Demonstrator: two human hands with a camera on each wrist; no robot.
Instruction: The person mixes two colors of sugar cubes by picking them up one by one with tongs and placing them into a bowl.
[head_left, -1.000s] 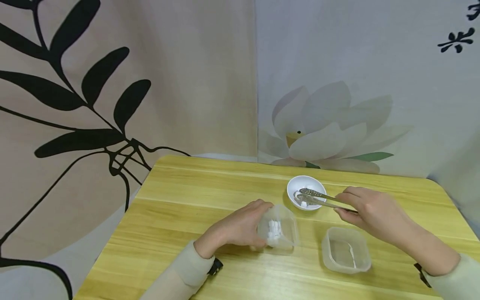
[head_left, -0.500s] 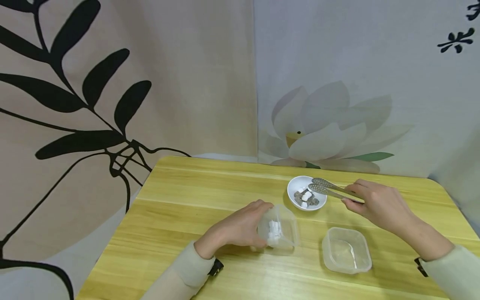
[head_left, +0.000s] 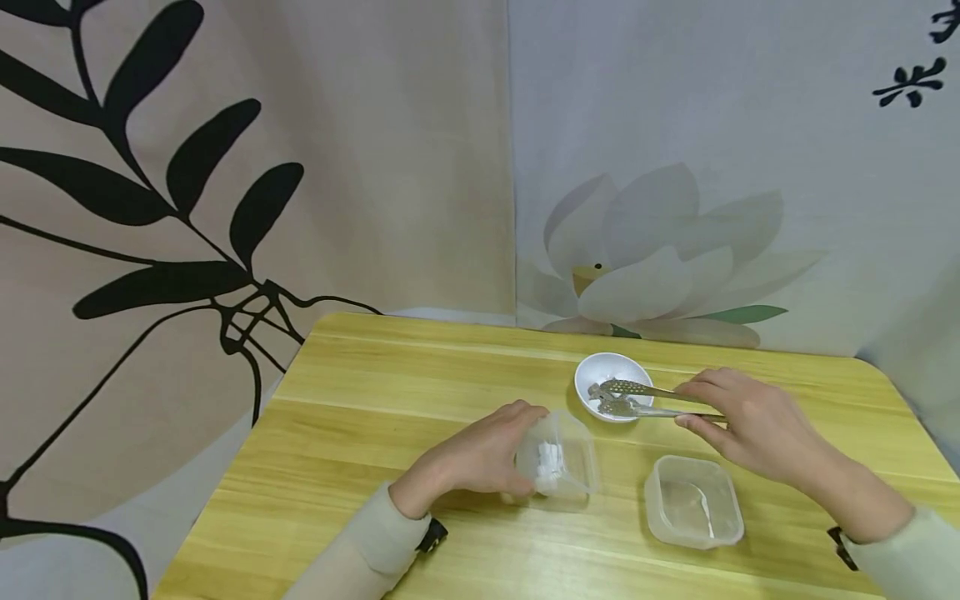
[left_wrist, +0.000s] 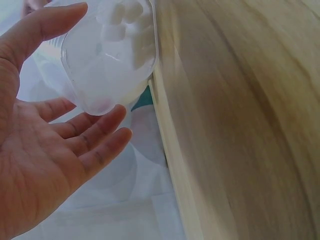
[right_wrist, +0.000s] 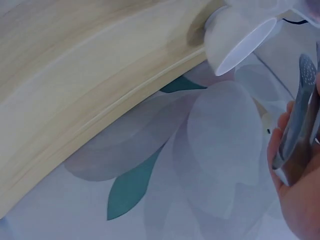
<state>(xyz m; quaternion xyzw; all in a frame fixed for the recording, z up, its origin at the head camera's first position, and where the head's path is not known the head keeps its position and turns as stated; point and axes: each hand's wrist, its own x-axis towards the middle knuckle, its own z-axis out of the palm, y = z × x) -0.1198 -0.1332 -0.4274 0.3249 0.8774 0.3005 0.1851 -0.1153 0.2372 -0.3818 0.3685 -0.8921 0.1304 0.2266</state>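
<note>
My left hand [head_left: 483, 450] grips a clear plastic container [head_left: 573, 450] by its side, tilted so that its mouth faces right. White cube-like pieces [left_wrist: 117, 32] lie inside it. With my right hand [head_left: 757, 421] I hold metal tongs [head_left: 632, 387] whose perforated tips are down in a small white bowl [head_left: 611, 360]. Grey pieces [head_left: 596, 391] show beside the tips; the tips hide much of the bowl's contents, and whether they pinch anything cannot be told. In the right wrist view the tongs [right_wrist: 295, 125] lie along my curled fingers.
A second clear plastic container [head_left: 693, 537], with a whitish streak inside, stands upright at the right, in front of my right hand. The wooden table [head_left: 420, 367] ends at a floral curtain [head_left: 420, 167] behind the bowl.
The tongs came up and right out of the bowl half a second ago, baring grey and white pieces, then went back down into it. My left hand and its container have stayed put.
</note>
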